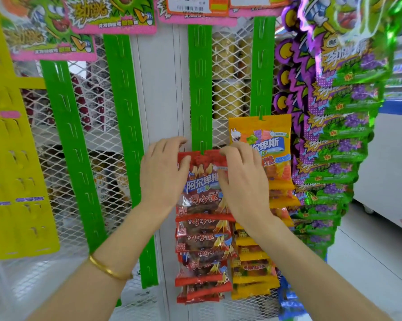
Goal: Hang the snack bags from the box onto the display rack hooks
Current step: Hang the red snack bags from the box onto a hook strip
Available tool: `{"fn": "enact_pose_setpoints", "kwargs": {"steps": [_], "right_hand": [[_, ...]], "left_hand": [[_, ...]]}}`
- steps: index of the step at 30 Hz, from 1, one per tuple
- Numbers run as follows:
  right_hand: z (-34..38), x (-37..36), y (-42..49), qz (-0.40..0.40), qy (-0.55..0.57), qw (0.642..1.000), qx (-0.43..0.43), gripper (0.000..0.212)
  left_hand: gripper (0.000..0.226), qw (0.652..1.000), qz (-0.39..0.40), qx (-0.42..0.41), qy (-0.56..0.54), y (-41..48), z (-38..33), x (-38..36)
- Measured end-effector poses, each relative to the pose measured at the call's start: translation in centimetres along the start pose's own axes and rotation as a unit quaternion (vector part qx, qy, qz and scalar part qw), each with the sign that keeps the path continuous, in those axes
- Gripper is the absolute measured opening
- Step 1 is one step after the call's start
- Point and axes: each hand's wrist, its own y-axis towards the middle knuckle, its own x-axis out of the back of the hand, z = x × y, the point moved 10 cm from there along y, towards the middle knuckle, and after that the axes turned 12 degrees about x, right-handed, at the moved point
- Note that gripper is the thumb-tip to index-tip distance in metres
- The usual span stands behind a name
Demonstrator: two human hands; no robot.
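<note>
A red snack bag (201, 181) sits at the top of a column of red bags on the middle green hanging strip (200, 89). Its top edge is level with a green hook tab. My left hand (161, 172) pinches the bag's upper left corner, thumb in front. My right hand (241, 179) pinches the upper right part of the same bag. Several more red bags (202, 251) hang below it. The box is not in view.
An orange bag column (260, 140) hangs on the strip to the right, with purple-green bags (339, 140) beyond. Two bare green strips (123, 112) and a yellow strip (12, 158) stand left, all against white mesh (95, 117). A freezer (392, 163) stands far right.
</note>
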Motion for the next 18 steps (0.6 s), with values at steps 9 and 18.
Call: {"fn": "enact_pose_setpoints", "kwargs": {"steps": [9,18], "right_hand": [[0.3,-8.6,-24.4,0.360,0.267,0.884,-0.135,0.006],[-2.9,-14.3,-55.3,0.670,0.234,0.654,-0.261,0.030]], "left_hand": [[0.026,0.974,0.224,-0.025,-0.023,-21.9,5.0,-10.0],[0.020,0.846,0.521,0.108,-0.014,-36.0,11.6,-21.1]]}}
